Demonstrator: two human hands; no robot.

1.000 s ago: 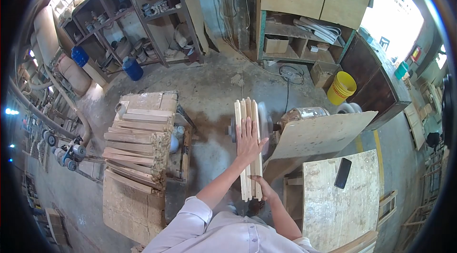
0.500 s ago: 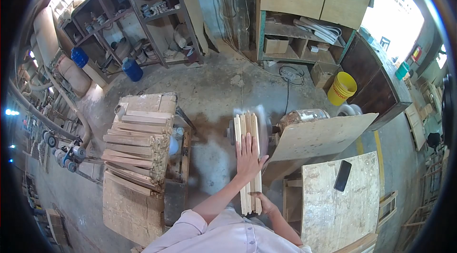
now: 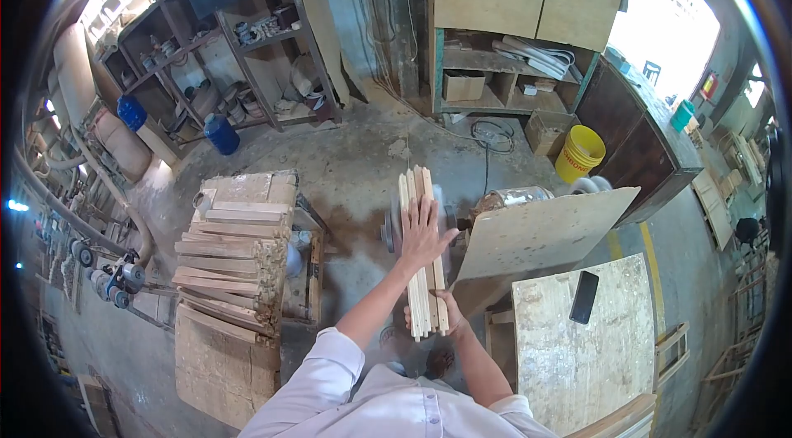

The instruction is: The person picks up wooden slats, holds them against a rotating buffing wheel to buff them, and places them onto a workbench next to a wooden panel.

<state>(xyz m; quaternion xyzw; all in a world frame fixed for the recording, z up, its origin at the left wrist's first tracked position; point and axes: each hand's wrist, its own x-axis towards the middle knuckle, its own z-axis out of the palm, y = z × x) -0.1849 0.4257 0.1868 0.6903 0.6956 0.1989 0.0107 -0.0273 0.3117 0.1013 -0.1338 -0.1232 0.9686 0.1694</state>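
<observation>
A bundle of several pale wooden strips lies lengthwise in front of me, over a spinning wheel that is blurred and partly covered. My left hand rests flat on top of the bundle, its fingers spread and pointing away from me. Lower down, my right hand wraps round the near end from the right, with fingertips showing at the left edge. The strips' far ends are slightly uneven and fanned.
More strips are laid in a row on a worn bench at left. A motor and a tilted board stand right of the wheel. A phone lies on the right table. Behind is a yellow bucket.
The bundle has moved toward me, then away again, with both hands on it. My left hand's fingers are spread wider, and my right hand reaches further round the near end. The view has shifted slightly.
</observation>
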